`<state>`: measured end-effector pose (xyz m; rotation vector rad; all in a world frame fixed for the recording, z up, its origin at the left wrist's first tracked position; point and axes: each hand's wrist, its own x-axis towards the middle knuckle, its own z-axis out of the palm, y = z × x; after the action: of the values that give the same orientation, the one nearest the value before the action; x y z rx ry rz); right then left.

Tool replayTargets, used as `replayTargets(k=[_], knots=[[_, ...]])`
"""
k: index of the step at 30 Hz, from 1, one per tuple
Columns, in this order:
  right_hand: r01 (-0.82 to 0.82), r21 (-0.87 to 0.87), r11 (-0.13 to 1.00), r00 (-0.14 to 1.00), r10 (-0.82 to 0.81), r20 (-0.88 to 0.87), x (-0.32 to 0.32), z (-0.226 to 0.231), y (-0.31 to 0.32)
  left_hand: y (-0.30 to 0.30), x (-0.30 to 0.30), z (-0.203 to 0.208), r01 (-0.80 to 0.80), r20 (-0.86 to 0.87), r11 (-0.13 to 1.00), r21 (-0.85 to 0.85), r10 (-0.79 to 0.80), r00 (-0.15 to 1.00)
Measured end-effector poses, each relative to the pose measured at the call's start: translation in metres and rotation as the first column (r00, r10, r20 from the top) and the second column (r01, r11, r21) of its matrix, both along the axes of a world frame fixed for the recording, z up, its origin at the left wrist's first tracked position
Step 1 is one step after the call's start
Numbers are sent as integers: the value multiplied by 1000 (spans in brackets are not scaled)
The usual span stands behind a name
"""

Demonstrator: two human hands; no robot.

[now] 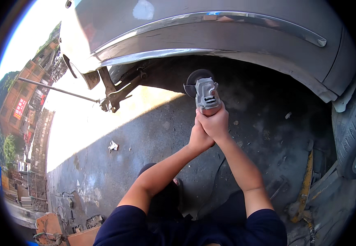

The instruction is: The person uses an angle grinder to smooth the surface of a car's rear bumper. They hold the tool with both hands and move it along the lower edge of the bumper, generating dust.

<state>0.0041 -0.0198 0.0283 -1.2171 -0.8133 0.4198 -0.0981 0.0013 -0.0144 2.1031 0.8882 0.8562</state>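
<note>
Both my hands are wrapped round the body of an angle grinder [206, 93], held out in front of me over the floor. Its dark disc [200, 77] is at the far end, close to the lower edge of a grey car's side [227, 39] but apart from it in this view. My right hand [216, 121] grips just behind the grinder's metal head. Lower and to its left, my left hand [200, 136] clasps the same body, partly covered by the right. A dark cord [215, 186] trails down from below my hands. Whether the disc spins I cannot tell.
A floor jack [113, 96] with a long handle [57, 88] stands under the car at left. The car's wheel [350, 137] is at right, beside a yellow metal bar [305, 184]. A crumpled white scrap [113, 146] lies on the floor. Tools and boards [79, 227] sit at lower left.
</note>
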Motion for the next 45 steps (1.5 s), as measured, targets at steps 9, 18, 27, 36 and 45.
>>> replayTargets(k=[9, 18, 27, 36, 45], knots=[[135, 79, 988, 977, -146, 155, 34, 16, 11, 13, 40, 23, 103, 272, 994, 34, -109, 956], [130, 20, 991, 983, -132, 128, 37, 24, 9, 7, 39, 35, 126, 294, 992, -28, -112, 949], [-186, 101, 977, 978, 194, -73, 43, 35, 8, -10, 30, 56, -29, 83, 997, -66, 35, 996], [-190, 85, 978, 980, 194, -42, 43, 44, 10, -12, 35, 59, -93, 67, 994, -56, 96, 993], [-129, 99, 987, 985, 139, -103, 51, 39, 0, -16, 42, 59, -14, 66, 999, -52, 17, 998]])
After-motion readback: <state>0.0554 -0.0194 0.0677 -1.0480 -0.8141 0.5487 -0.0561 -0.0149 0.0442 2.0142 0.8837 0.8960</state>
